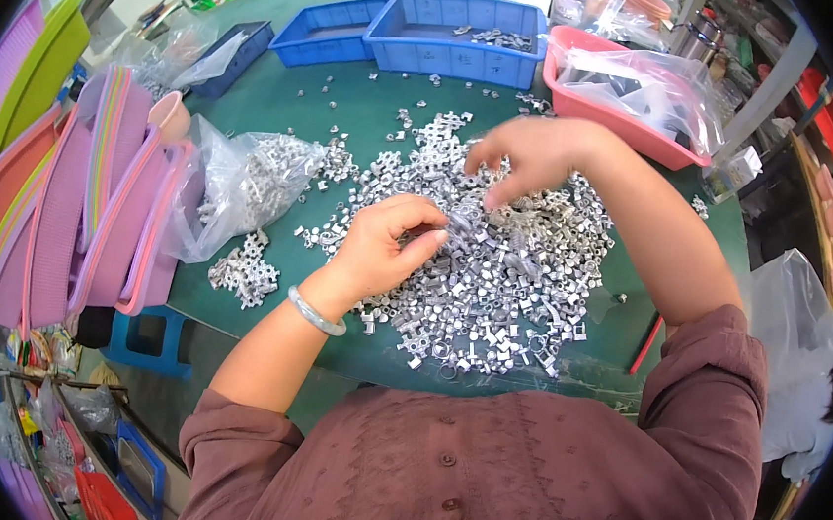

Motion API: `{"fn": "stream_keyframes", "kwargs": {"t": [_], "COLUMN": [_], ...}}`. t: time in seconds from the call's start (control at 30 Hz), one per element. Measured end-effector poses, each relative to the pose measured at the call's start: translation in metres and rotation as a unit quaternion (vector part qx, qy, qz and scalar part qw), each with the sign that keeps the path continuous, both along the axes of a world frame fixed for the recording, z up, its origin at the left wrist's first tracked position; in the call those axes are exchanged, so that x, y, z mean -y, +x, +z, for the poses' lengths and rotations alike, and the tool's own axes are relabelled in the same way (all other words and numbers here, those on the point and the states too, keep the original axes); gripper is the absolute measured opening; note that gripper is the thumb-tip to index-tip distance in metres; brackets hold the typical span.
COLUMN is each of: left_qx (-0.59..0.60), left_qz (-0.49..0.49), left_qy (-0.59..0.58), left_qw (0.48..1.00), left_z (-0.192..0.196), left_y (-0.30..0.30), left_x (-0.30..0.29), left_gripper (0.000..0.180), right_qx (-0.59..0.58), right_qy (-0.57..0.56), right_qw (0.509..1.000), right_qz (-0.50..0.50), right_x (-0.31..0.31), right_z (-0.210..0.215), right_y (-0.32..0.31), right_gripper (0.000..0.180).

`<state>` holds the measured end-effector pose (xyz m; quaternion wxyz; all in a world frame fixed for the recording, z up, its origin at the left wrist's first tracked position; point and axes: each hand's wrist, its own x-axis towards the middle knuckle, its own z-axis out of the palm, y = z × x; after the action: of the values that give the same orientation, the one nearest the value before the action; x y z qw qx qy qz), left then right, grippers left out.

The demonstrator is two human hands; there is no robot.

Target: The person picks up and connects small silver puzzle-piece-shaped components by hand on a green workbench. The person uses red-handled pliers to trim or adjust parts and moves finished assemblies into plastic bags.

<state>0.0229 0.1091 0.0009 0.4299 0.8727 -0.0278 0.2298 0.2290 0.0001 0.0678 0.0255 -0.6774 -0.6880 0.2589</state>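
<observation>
A broad heap of small silvery metal parts [511, 313] is spread over the green table in front of me. Resting at its left side is my left hand [381, 245], with a pale bangle [315, 313] on the wrist. Its fingers curl toward the thumb; whatever they hold, if anything, is hidden. Over the far part of the heap hovers my right hand [536, 160], slightly blurred, its fingers spread and no part visible in them. Left of the heap, a clear plastic bag [244, 190] holds more such parts, and a small cluster of joined parts [245, 272] lies by it.
Blue trays [454, 60] stand at the back, one with some parts inside. A pink tray [631, 125] with plastic bags is at back right. Purple baskets [63, 219] crowd the left edge. A red stick-like object [646, 344] lies near my right elbow.
</observation>
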Motion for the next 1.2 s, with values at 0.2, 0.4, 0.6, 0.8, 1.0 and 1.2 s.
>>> {"fn": "stream_keyframes", "kwargs": {"t": [0.2, 0.4, 0.6, 0.8, 1.0, 1.2], "left_qx": [-0.041, -0.185, -0.175, -0.213, -0.273, -0.268], "left_qz": [0.236, 0.204, 0.205, 0.143, 0.130, 0.066], "left_qy": [0.168, 0.192, 0.121, 0.064, 0.064, 0.060], "left_qw": [0.956, 0.942, 0.955, 0.964, 0.951, 0.959], "left_z": [-0.025, -0.042, -0.035, -0.029, -0.011, 0.003], "left_y": [0.022, 0.042, 0.056, 0.062, 0.075, 0.059], "left_x": [-0.053, -0.075, -0.057, -0.060, -0.039, -0.025], "left_gripper": [0.018, 0.046, 0.043, 0.053, 0.043, 0.032], "right_qx": [0.041, 0.071, -0.054, 0.031, 0.002, -0.033], "right_qy": [0.143, 0.121, 0.150, 0.133, 0.139, 0.143], "right_qw": [0.979, 0.983, 0.978, 0.985, 0.982, 0.986], "right_qz": [-0.138, -0.115, -0.132, -0.110, -0.129, -0.072], "right_x": [-0.062, -0.087, -0.069, -0.059, -0.048, -0.016], "right_z": [-0.065, -0.086, -0.065, -0.075, -0.069, -0.052], "right_y": [0.053, 0.047, 0.039, 0.038, 0.024, 0.005], "right_gripper": [0.055, 0.060, 0.046, 0.046, 0.031, 0.025]}}
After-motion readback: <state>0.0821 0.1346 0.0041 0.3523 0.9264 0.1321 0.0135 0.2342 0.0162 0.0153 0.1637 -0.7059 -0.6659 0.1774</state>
